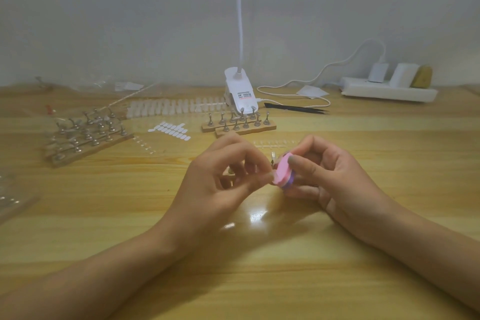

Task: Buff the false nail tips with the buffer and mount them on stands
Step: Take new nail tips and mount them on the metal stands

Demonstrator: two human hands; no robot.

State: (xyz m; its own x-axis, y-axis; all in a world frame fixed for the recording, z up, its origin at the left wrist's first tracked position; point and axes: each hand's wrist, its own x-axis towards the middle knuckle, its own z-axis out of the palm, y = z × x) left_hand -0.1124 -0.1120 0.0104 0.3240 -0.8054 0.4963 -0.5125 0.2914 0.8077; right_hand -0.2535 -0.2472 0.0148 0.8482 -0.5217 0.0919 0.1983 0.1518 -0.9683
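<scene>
My left hand (228, 176) pinches a faint clear nail tip (272, 160) against the buffer (284, 173), which my right hand (322, 171) grips. Risk: buffing pressure could flick the tip from so slight a pinch.

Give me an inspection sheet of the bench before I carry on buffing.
Surface: wooden table, glossy, with a glare spot mid-table.
Job's things: pink buffer gripped in right hand; nail tip, barely visible, pinched against it by left hand; strips of nail tips at the back; centre stands bare; left stands seem loaded, blurred.
Clutter: adhesive tabs, black tweezers, clear packaging at left edge.
Hands: both occupied.
Cables: white cable loops between clip lamp and power strip.
Surroundings: plain wall; nothing else seen.
</scene>
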